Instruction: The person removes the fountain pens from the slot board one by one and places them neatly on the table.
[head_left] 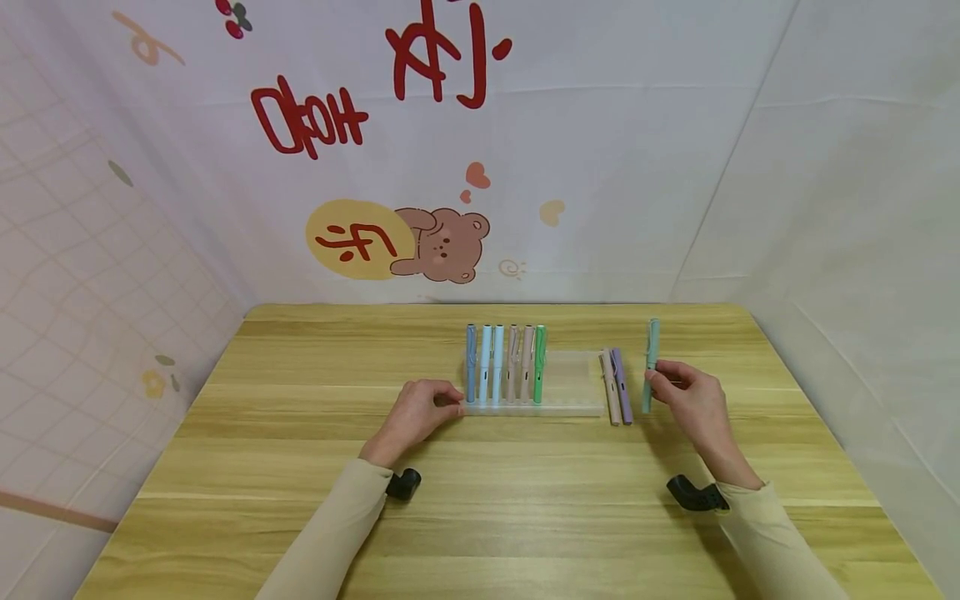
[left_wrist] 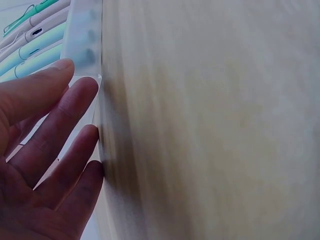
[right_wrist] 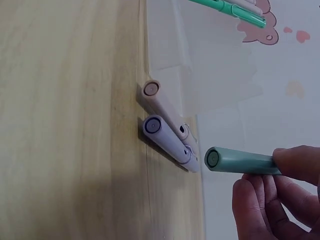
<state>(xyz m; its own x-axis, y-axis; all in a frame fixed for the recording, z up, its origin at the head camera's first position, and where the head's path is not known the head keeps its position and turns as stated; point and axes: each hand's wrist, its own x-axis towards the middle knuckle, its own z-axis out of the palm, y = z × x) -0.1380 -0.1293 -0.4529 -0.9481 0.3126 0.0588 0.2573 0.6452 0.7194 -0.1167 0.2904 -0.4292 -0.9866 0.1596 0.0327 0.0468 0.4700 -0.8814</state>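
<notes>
A clear rack (head_left: pixel 562 410) holds several pens side by side in its left part: a blue pen (head_left: pixel 471 363), two light blue, two pinkish-grey and a green pen (head_left: pixel 539 363). My left hand (head_left: pixel 417 415) touches the rack's left end with thumb and fingertips; its fingers look relaxed in the left wrist view (left_wrist: pixel 55 135). My right hand (head_left: pixel 693 407) pinches a teal pen (right_wrist: pixel 240 161) between thumb and fingers, raised right of the rack. Between them, a pale pinkish pen (head_left: pixel 611 387) and a purple pen (head_left: pixel 622 387) lie on the table.
The wooden table (head_left: pixel 525 517) reaches back to a printed white cloth wall (head_left: pixel 615 150), with further cloth walls at left and right. The two loose pens lie close to the rack's right end.
</notes>
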